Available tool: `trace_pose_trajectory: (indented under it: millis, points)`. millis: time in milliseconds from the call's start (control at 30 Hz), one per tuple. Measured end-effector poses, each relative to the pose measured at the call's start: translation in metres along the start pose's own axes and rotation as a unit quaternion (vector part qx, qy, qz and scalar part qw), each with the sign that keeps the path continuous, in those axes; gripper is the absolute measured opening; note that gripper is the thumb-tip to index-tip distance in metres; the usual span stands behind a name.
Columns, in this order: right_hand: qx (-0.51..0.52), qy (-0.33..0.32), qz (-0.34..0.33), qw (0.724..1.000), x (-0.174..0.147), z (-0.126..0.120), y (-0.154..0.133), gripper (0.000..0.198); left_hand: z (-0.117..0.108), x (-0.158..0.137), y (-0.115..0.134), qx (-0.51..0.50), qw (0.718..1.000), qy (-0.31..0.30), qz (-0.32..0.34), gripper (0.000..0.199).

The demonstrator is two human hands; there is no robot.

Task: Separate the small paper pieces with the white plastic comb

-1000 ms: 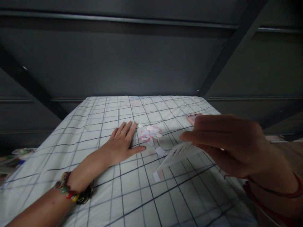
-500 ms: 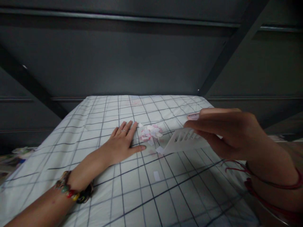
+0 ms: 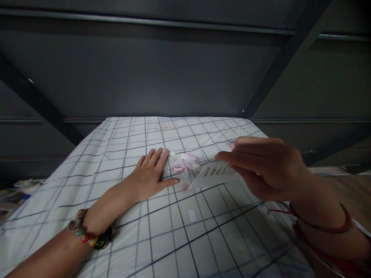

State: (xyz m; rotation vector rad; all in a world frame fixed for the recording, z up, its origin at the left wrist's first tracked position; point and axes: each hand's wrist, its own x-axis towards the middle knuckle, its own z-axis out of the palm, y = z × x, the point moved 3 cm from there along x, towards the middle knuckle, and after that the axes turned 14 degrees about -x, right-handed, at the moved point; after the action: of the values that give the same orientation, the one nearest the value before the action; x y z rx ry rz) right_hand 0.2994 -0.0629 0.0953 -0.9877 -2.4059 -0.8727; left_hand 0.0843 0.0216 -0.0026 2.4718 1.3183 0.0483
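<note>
My left hand (image 3: 150, 168) lies flat with fingers spread on a white checked cloth (image 3: 127, 239), just left of a small heap of white and pink paper scraps (image 3: 184, 161). My right hand (image 3: 261, 166) pinches a white slotted scoop (image 3: 213, 175), tilted over the cloth. The scoop's front edge is close to the lower right side of the heap; whether it touches the cloth is hard to tell. The fingers hide the scoop's handle end. A single paper scrap (image 3: 192, 216) lies nearer to me.
Behind the cloth-covered surface rises a dark panel (image 3: 150, 73) with metal rails. A pink-edged object (image 3: 232, 144) is mostly hidden behind my right hand. Assorted items (image 3: 29, 187) sit low at the far left.
My right hand has moved left and slightly toward me, bringing the scoop's edge over the scrap beside the heap. The pink-edged object is more covered. My left hand has stayed put.
</note>
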Motion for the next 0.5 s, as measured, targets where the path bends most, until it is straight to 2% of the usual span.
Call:
trace_pose_trajectory:
  millis: [100,200,333,500]
  points:
    - [-0.002,0.014,0.032,0.999,-0.001,-0.002,0.005,0.025,0.002,0.000,-0.003,-0.005,1.000,0.012,0.010,0.091]
    - [0.008,-0.008,0.054,0.998,-0.005,0.000,0.013,0.024,0.003,0.000,-0.005,-0.009,0.999,0.024,0.024,0.090]
    - [0.051,-0.040,0.037,0.997,-0.008,0.002,0.017,0.021,0.003,-0.001,-0.004,0.000,1.000,0.018,0.017,0.090]
    - [0.051,-0.014,0.073,0.996,-0.010,-0.001,0.020,0.021,0.002,-0.002,-0.003,0.011,1.000,0.015,0.014,0.090]
